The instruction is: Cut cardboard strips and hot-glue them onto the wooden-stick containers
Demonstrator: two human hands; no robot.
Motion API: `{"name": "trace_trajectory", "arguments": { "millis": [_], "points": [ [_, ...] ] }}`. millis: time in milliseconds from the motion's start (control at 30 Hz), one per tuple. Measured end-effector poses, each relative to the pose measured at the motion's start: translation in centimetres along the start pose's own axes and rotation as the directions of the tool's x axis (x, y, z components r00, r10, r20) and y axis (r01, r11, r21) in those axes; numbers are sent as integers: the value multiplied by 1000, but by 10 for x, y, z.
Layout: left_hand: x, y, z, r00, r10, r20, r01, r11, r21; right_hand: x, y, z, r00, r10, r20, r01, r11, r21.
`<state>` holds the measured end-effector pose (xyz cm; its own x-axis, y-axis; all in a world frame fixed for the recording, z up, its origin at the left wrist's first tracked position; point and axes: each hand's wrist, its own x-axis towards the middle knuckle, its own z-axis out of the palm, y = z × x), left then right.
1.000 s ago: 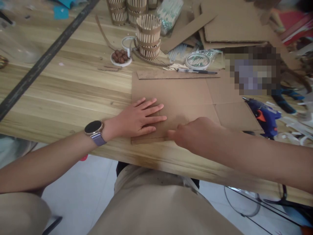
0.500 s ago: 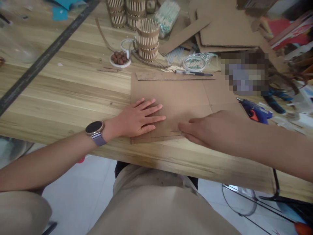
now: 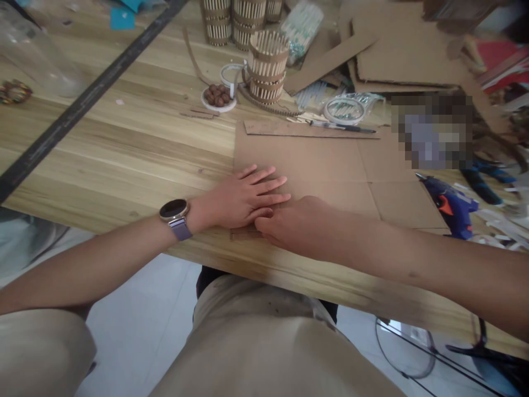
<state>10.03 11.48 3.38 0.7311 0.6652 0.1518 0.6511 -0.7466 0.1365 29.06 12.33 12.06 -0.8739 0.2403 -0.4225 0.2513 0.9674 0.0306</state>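
A flat brown cardboard sheet (image 3: 326,160) with crease lines lies near the table's front edge. Fingers spread, my left hand (image 3: 256,196) presses flat on its left part. My right hand (image 3: 293,223) is closed at the sheet's front edge, right beside my left thumb; whatever its fingers pinch is hidden. A narrow cardboard strip (image 3: 309,130) lies across the sheet's far side, with a pen (image 3: 347,127) along it.
Behind the sheet stand a stick-and-cardboard cup (image 3: 268,66) and a dish of brown balls (image 3: 217,98). A blue glue gun (image 3: 450,207) lies to the right. A long dark bar (image 3: 91,99) crosses the table at left. Cardboard pieces (image 3: 405,49) are stacked at the back right.
My right hand has moved left along the sheet's front edge, up to my left hand. My left hand stays spread on the sheet. The whole view has shifted slightly.
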Motion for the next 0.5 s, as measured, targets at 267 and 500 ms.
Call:
{"name": "trace_trajectory", "arguments": {
  "millis": [267, 500],
  "points": [
    [0, 0, -1, 1000, 14, 3, -14, 1000, -4, 5, -1, 3, 1000, 8, 27, -7, 1000, -23],
    [0, 0, -1, 1000, 15, 0, -15, 1000, 6, 6, -4, 12, 1000, 23, -4, -23, 1000, 9]
  ]
}}
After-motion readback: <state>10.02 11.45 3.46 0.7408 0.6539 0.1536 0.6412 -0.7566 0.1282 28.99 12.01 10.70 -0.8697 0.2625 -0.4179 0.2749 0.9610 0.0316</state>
